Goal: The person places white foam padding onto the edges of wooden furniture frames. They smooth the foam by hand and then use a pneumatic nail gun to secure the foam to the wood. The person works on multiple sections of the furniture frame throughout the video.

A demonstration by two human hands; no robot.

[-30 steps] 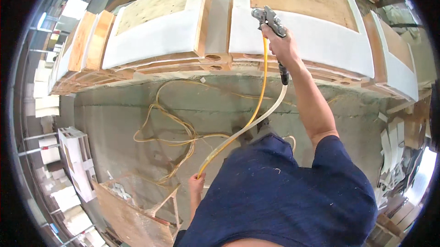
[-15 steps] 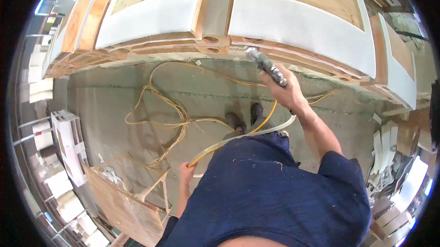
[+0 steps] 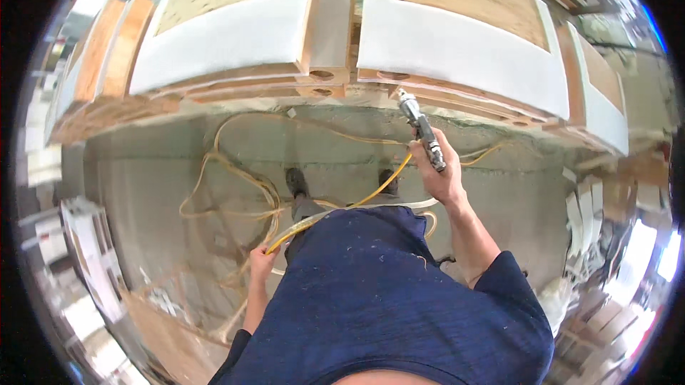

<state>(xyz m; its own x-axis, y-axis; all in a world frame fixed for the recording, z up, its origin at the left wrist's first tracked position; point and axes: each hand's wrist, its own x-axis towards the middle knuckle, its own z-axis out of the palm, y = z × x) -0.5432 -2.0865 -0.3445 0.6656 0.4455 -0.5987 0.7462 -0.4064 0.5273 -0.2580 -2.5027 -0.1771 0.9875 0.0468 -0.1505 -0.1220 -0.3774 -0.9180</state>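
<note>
My right hand [image 3: 444,176] is closed around a metal spray gun [image 3: 419,125], its nozzle toward the lower edge of a wooden frame [image 3: 467,29] faced with white padding. From the gun a yellow hose [image 3: 385,182] runs back across my front. Low on the left, my left hand [image 3: 262,264] grips that hose together with a pale, thicker hose [image 3: 305,224]. A second white-padded frame [image 3: 228,49] stands left of the first, a narrow gap between them. Round holes show in the wood under both.
Yellowish hose loops [image 3: 207,171] lie on the grey floor [image 3: 150,192] left of my feet. A wooden board [image 3: 168,331] leans at lower left, near a white-and-wood frame [image 3: 93,249]. White offcuts [image 3: 586,221] pile up on the right. Another padded frame [image 3: 605,117] ends the row.
My left foot has stepped out to the left and my body has shifted left. The spray gun has swung to point more steeply away from me. Both hands keep their grip.
</note>
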